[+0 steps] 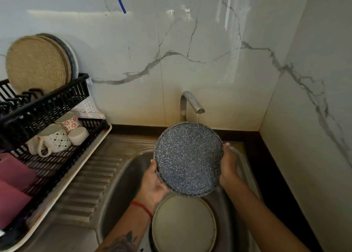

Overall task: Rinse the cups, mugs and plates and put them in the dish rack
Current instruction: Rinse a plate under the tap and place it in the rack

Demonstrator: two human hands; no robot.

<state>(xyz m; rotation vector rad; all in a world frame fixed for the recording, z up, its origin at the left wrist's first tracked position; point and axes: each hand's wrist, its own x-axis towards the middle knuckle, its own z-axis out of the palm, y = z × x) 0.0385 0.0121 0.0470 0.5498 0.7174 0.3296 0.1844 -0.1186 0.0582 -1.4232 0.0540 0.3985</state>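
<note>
Water from the steel tap (192,104) at centre frame falls onto the upper rim of a round, dark speckled plate (187,159), held tilted over the steel sink (122,177) with its flat face toward the camera and its upper edge leaning toward the wall. Left hand (154,183) grips its lower-left edge, fingers curled behind; right hand (227,166) clasps its right edge. Below lies a cream round plate (183,223), and mugs (55,139) sit in the black dish rack (47,103) at left.

A home kitchen: steel sink (118,175), running tap (191,103), dish rack (47,103), marble-look wall.
</note>
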